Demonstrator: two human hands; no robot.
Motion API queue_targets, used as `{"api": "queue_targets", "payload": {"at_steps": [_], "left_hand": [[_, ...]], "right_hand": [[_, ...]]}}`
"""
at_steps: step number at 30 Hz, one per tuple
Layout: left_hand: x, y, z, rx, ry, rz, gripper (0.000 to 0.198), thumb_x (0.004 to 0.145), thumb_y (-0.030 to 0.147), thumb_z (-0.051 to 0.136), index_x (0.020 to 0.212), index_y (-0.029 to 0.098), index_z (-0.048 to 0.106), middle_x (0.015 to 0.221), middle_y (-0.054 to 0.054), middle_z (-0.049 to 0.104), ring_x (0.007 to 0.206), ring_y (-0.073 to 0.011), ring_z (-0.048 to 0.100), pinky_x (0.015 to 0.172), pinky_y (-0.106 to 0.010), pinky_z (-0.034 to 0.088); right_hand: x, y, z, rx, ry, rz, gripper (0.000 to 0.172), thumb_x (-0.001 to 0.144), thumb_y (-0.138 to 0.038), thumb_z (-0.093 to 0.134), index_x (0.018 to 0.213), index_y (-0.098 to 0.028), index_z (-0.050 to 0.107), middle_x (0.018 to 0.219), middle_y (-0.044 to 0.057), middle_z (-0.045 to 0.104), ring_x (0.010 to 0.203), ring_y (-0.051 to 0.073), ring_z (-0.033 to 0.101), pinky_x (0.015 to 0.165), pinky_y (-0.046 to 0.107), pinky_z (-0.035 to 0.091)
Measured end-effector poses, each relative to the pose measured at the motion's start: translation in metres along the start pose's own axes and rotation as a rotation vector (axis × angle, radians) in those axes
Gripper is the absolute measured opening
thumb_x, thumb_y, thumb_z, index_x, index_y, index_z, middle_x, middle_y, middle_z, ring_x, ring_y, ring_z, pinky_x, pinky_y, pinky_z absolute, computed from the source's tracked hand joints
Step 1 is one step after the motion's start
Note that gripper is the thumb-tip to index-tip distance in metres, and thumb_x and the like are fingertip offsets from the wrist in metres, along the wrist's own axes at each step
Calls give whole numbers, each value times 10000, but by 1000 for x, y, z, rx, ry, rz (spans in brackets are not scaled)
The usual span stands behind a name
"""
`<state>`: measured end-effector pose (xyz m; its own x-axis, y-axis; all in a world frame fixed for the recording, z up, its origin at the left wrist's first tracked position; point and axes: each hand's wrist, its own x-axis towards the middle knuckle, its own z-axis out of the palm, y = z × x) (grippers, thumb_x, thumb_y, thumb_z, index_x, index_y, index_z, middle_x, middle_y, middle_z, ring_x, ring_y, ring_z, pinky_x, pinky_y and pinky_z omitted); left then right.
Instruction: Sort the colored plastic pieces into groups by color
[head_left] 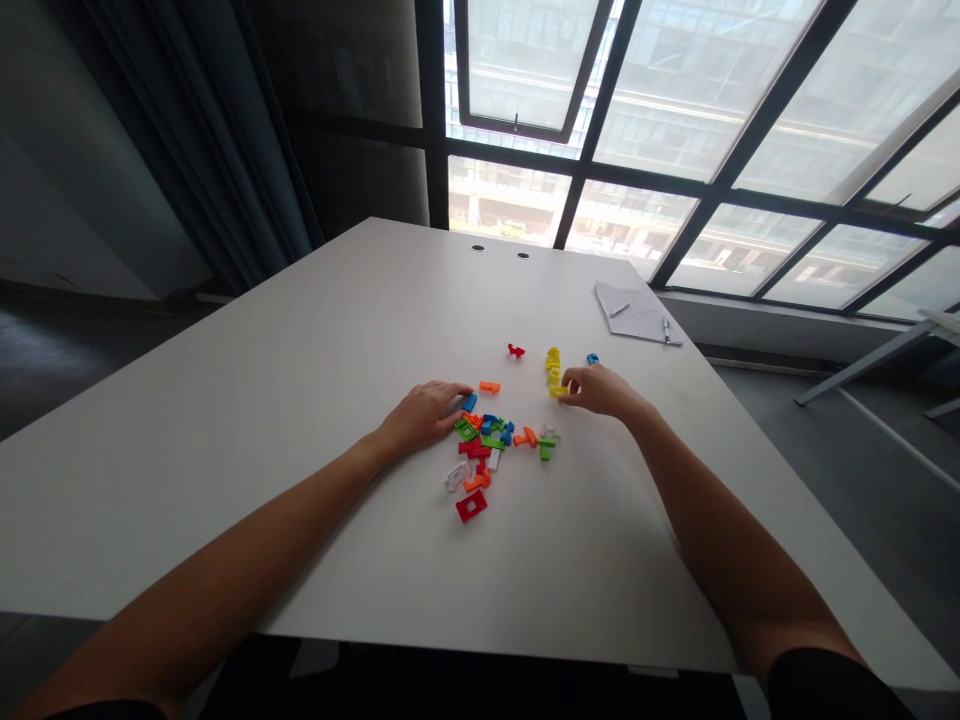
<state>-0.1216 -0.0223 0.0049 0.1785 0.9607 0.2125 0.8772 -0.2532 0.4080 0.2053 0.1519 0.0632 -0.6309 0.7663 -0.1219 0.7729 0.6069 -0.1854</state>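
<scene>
Leaning over a white table, I am keeping a sheet of paper and two pens off to the far right. My left hand is resting beside a blue piece, its fingers pressed together and pinching nothing I can see. My right hand is reaching a yellow piece, but I cannot tell whether it is pinching it. About twenty colored plastic pieces are lying in a loose heap between my hands, too jumbled to count exactly. Beyond them are lying a yellow row of about four pieces, one red piece, one orange piece and one more blue piece.
</scene>
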Motion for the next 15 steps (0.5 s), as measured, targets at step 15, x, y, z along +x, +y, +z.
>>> {"api": "queue_targets", "payload": {"at_steps": [15], "left_hand": [[-1,4,-2,-8,10,6,411,982,391,528,1358,279,652,1375,-59,721,1302,-286,647,1144,-462,490]], "right_hand": [[11,13,16,69,85,53,284,889,-453,816,1020,-224,709,995,43,804,849,207,713,692,293,447]]}}
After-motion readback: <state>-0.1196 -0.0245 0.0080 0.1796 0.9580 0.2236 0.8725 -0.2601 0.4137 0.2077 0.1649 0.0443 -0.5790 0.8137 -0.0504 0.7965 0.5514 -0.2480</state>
